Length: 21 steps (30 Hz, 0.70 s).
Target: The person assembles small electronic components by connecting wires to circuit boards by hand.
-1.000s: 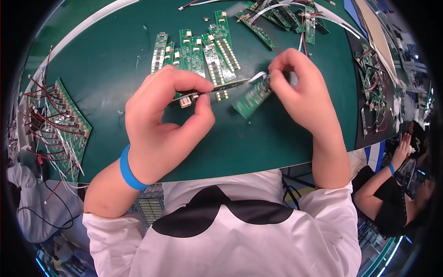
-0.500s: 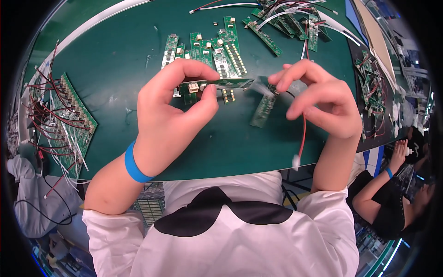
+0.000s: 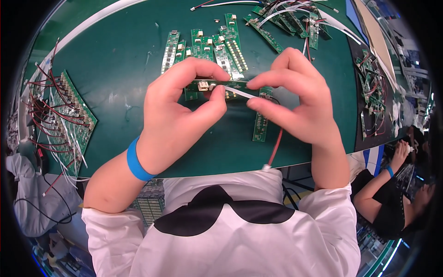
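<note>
My left hand (image 3: 177, 104) pinches a narrow green circuit board (image 3: 237, 85) on edge between thumb and forefinger. A small white connector socket (image 3: 203, 86) faces me at its left part. A white flat cable (image 3: 240, 93) slants from my left thumb tip to my right hand (image 3: 297, 99). My right thumb presses against the cable's right end, while the forefinger touches the board's right end. Just under my right fingers is a second slim circuit board (image 3: 260, 125), partly covered by them. A red and black wire (image 3: 276, 148) trails below the right hand, ending in a white plug (image 3: 266, 167).
Several circuit boards (image 3: 236, 53) lie beyond my hands on the green table (image 3: 124, 60). Wired boards are piled at the far right (image 3: 277, 21). A row of wired boards (image 3: 76, 117) stands at left, more lie on a dark mat (image 3: 371, 99) at right. Another person (image 3: 385, 194) sits at right.
My right hand has moved left to the held board and closed in on the white flat cable. The second board and the red and black wire have shifted left and steadied.
</note>
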Available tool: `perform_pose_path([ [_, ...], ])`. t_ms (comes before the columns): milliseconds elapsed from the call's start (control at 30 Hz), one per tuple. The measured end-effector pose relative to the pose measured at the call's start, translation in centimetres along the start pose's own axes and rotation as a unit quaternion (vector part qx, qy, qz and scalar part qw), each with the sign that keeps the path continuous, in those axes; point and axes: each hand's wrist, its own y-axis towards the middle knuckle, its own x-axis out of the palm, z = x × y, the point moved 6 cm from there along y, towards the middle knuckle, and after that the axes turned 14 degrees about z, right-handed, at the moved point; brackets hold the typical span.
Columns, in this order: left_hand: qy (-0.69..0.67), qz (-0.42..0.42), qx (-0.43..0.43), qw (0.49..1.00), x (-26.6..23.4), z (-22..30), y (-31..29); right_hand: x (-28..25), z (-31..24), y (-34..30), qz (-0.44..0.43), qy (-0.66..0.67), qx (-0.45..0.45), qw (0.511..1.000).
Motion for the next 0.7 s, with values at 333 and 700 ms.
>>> perform_pose_path([
  [333,0.005,-0.009,-0.025,1.000,0.6,-0.4,-0.4,1.1,-0.3,-1.0,0.053,-0.058,0.006,0.997],
  [700,-0.095,-0.075,-0.177,0.977,1.6,-1.5,-0.8,1.5,1.6,-2.2,0.079,0.053,0.254,0.962],
])
